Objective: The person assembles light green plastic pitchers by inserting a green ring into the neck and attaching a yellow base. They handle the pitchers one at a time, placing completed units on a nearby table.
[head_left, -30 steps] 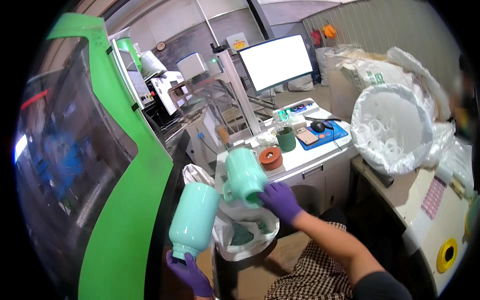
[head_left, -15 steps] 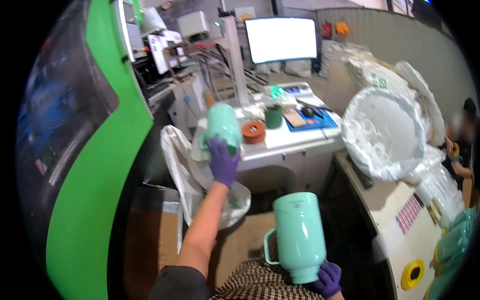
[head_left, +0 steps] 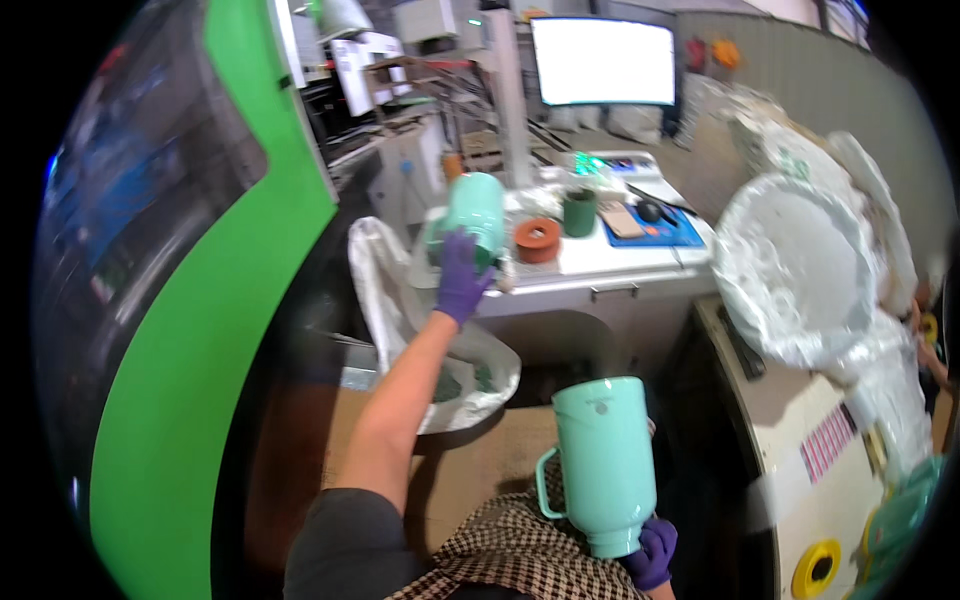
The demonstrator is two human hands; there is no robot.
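Raised since, left hand (head_left: 463, 275) touching left-corner jug (head_left: 476, 205) on surface (head_left: 600, 258), grip unclear.
Right hand (head_left: 652, 552) grasping glossy mint jug (head_left: 607, 460); sack (head_left: 372, 265) holding green scraps (head_left: 483, 378).

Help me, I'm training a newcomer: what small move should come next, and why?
Perhaps steady the far mint container with the left hand: it is at the left end of the white table, and the right hand holds the nearer container by its narrow end.
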